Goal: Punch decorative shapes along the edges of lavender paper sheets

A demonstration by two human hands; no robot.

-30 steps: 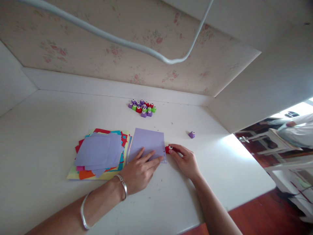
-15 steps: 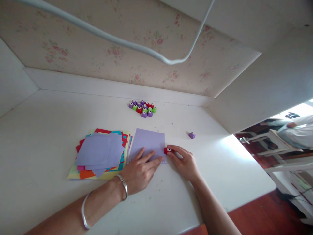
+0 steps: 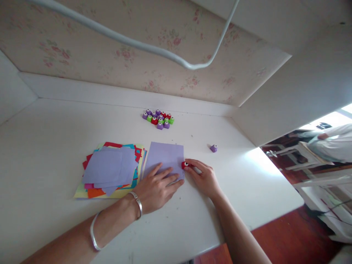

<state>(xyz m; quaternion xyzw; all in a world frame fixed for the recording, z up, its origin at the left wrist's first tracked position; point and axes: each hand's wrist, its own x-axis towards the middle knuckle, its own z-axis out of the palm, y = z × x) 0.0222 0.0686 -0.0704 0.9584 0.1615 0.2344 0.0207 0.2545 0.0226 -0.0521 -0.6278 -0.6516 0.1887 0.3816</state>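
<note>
A sheet of purple paper (image 3: pixel 166 156) lies on the white table. My left hand (image 3: pixel 158 189) rests flat on its lower part, fingers spread, with bangles on the wrist and forearm. At the paper's right edge, my right hand (image 3: pixel 203 178) pinches a small red craft punch (image 3: pixel 184 165) between thumb and fingers. The punch overlaps the edge; whether the paper is in its slot I cannot tell. Left of the sheet is a messy stack of coloured paper (image 3: pixel 110 167), purple pieces on top.
Several purple, green and red craft punches (image 3: pixel 160 125) stand grouped near the back wall. One purple punch (image 3: pixel 213 148) lies apart at the right. A white cable (image 3: pixel 165 55) hangs across the top. Beyond the table's right edge are a seated person (image 3: pixel 337 145) and white furniture.
The view has shifted slightly. My right hand has brought the red punch a little farther over the paper's edge. My left fingers have slid slightly toward me and now cover the sheet's lower right corner.
</note>
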